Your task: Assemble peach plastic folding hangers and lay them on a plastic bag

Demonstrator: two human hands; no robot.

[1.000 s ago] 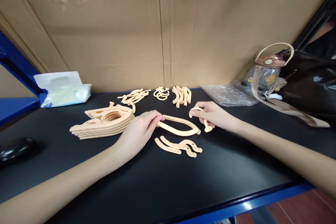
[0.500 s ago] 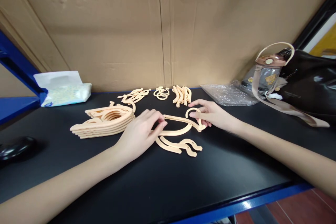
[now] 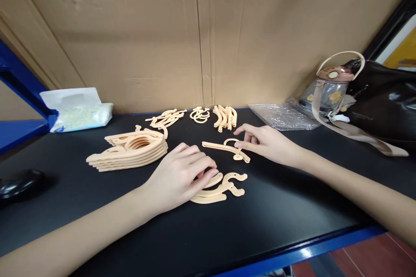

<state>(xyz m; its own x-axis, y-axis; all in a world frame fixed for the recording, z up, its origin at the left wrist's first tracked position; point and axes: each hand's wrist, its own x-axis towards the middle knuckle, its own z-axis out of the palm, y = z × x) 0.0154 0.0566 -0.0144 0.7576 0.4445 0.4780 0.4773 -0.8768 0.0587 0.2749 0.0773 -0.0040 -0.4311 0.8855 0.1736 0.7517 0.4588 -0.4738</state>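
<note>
My left hand is closed, thumb and fingers pinching a curved beige hanger arm, much of it hidden by the hand. It hovers over or touches other loose hanger arms with wavy ends, lying in front of me. My right hand pinches a beige hanger hook between thumb and index finger. The hook's base overlaps the right end of a slender, slightly curved hanger bar; whether they are joined, I cannot tell.
Left stands a stack of folding hangers. Behind are piles of arms, hooks and bars. A tissue pack, black mouse, plastic bag, bottle and black bag line the sides.
My left hand has moved toward me and slightly right, drawing the curved arm away from the bar onto the loose arms. The hook in my right hand has tipped lower and shifted left.
</note>
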